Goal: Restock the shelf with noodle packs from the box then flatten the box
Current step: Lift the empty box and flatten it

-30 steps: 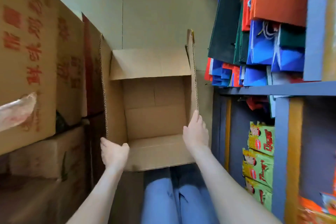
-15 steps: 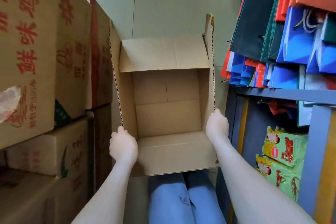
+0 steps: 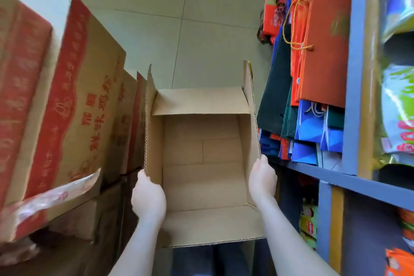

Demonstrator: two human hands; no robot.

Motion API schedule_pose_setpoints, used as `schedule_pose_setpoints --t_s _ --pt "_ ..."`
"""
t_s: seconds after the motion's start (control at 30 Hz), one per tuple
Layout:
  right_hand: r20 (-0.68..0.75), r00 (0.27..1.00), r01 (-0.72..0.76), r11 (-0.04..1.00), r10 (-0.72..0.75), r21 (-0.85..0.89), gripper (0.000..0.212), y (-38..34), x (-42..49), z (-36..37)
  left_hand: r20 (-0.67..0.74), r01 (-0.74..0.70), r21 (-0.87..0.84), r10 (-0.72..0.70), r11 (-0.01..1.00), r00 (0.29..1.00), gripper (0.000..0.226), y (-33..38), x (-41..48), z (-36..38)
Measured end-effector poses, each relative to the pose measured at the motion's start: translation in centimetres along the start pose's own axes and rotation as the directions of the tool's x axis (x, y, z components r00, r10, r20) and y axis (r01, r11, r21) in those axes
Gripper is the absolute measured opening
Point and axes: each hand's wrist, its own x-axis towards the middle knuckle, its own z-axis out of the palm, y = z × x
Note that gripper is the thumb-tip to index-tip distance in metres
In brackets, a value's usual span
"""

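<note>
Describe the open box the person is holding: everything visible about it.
The box is plain brown corrugated cardboard, open and empty, with its opening turned toward the camera. All four flaps are folded outward, and the bottom panels' seams show inside. The left hand grips its left side and the right hand its right side. It is held between printed cartons and the shelf.

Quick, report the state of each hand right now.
Left hand: grips the left wall of the empty brown cardboard box.
Right hand: grips the same box's right wall.
</note>
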Motion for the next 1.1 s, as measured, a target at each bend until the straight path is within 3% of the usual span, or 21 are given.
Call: schedule_pose_setpoints --t_s 0.27,0.37,0.5,0.57,0.63,0.8,1.1 --pt "-0.075 0.997 -0.023 0.991 0.033 0.131 0.028 -5.1 -0.9 -9.0 0.082 -0.039 -0.006 0.04 0.999 0.996 0.036 5.8 -0.6 -8.1" --pt "-0.086 0.994 -0.044 0.982 0.061 0.183 0.027 -7.0 -1.1 -13.3 0.117 0.007 -0.052 -0.001 0.999 0.993 0.036 8.9 -0.4 -11.2" --pt "-0.093 0.994 -0.028 0.972 0.051 0.233 0.033 -9.8 -1.6 -18.4 0.065 0.035 -0.018 -0.034 0.999 0.997 0.045 13.1 0.1 -15.1" --pt "-0.104 0.993 -0.027 0.963 0.057 0.27 0.034 -11.3 -1.5 -20.3 0.076 -0.028 -0.008 0.029 1.0 0.997 0.052 15.3 -0.3 -16.5" --pt "-0.11 0.994 0.004 0.957 0.029 0.29 0.031 -12.9 -0.9 -21.5 0.174 -0.126 -0.028 0.129 0.992 0.976 0.053 17.8 -1.5 -17.4" --pt "-0.103 0.994 0.06 0.939 -0.026 0.339 0.032 -18.4 1.5 -24.1 0.371 -0.318 0.005 0.294 0.948 0.881 0.038 24.5 -4.4 -18.2" --pt "-0.097 0.995 0.033 0.88 0.015 0.473 0.027 -27.1 8.0 -30.5 0.442 -0.536 -0.031 0.493 0.843 0.749 0.037 37.5 -7.0 -19.4"
